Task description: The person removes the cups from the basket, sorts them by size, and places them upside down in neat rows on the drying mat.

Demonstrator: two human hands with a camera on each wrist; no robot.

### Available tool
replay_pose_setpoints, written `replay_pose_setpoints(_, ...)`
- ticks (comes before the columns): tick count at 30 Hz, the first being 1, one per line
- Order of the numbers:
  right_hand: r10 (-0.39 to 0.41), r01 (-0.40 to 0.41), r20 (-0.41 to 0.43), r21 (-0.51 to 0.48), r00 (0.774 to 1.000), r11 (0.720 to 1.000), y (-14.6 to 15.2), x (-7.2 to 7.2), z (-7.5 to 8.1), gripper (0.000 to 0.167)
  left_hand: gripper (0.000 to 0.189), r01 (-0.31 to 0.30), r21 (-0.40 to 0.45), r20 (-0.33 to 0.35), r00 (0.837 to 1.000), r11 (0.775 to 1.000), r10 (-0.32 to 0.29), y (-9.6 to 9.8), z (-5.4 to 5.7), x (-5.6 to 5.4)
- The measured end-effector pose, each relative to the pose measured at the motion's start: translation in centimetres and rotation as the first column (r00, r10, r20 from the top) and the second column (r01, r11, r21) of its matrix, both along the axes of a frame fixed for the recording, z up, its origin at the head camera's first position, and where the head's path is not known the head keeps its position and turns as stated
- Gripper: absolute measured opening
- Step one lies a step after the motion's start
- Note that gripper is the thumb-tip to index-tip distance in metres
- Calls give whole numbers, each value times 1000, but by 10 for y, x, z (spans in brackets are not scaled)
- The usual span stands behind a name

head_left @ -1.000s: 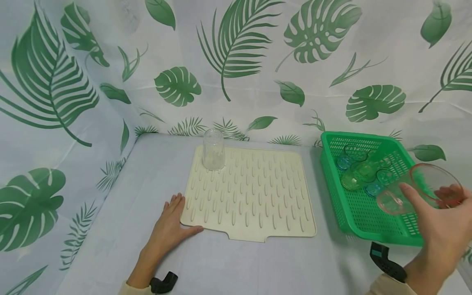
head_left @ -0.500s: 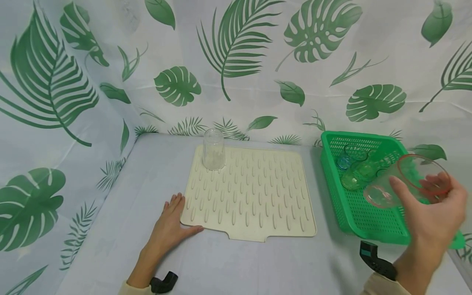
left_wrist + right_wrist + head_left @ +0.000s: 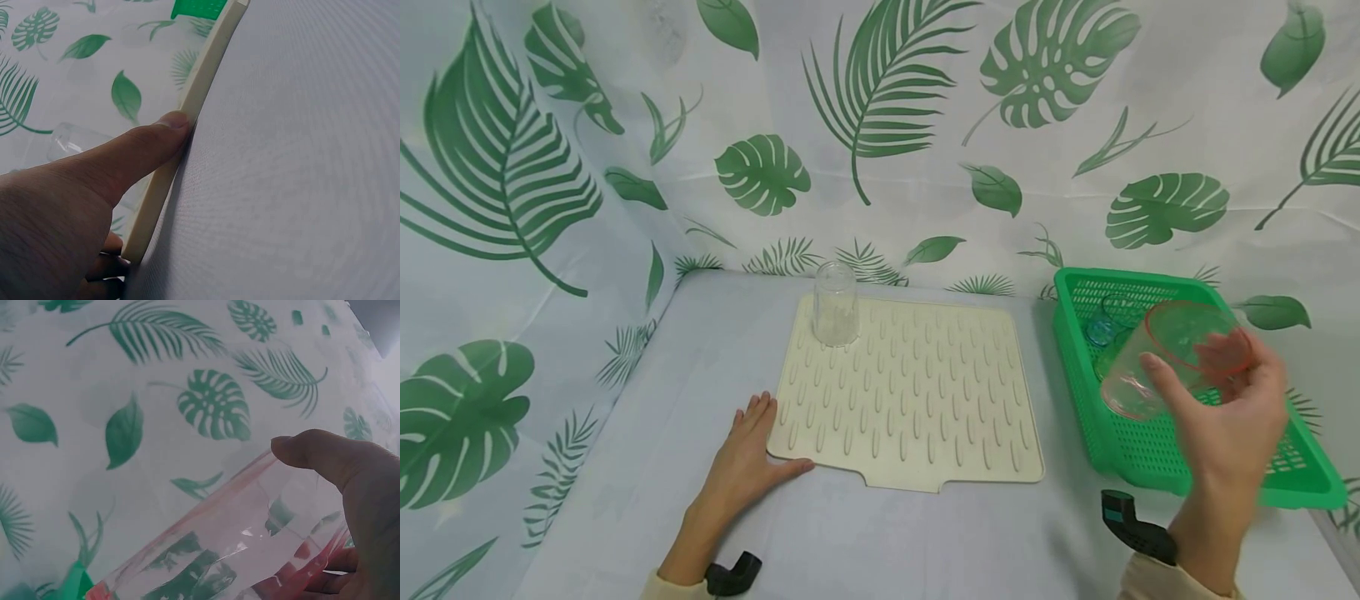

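Over the green basket, my right hand grips a clear pink drinking glass, thumb on one side and fingers on the other. The glass is tilted, its red-rimmed mouth up and to the right. In the right wrist view, the pink glass slants across the bottom, between thumb and fingers. My left hand rests at the near left corner of a cream drying mat. Its thumb lies straight against the mat's edge in the left wrist view. A clear glass stands on the mat's far left corner.
The green perforated basket sits on the right of the white-covered table. Inside it are a blue glass and a green one, partly hidden by the pink glass. A leaf-printed curtain rises behind the table.
My right hand has carried the pink glass leftward and slightly up across the basket, covering more of the glasses in it. The left hand and the mat have stayed put.
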State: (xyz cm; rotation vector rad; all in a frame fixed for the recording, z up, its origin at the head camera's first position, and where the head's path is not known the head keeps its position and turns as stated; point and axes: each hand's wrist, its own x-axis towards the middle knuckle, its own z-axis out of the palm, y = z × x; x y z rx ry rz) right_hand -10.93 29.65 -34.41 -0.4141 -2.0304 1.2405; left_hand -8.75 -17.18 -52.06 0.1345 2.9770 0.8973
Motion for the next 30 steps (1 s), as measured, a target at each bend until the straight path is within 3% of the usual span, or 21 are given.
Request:
replay_pose_setpoints(5, 95, -95, 6, 40, 995, 995, -9, -4, -3, 72, 116, -3, 4, -7, 1000, 1000, 3, 1, 0, 0)
replay_pose_setpoints(17, 211, -211, 18, 181, 977, 961, -30, -7, -11, 82, 115, 3, -2, -6, 1000, 1000, -3, 1, 3, 1)
replay_pose_setpoints(25, 338, -329, -1, 224, 941, 917, -45, -14, -16, 85, 113, 8, -10, -9, 1000, 1000, -8, 1, 6, 0)
replay_pose_setpoints(30, 405, -392, -16, 219, 914, 894, -52, -15, -20, 87, 111, 3, -31, 32, 999, 1000, -2, 0, 13, -2)
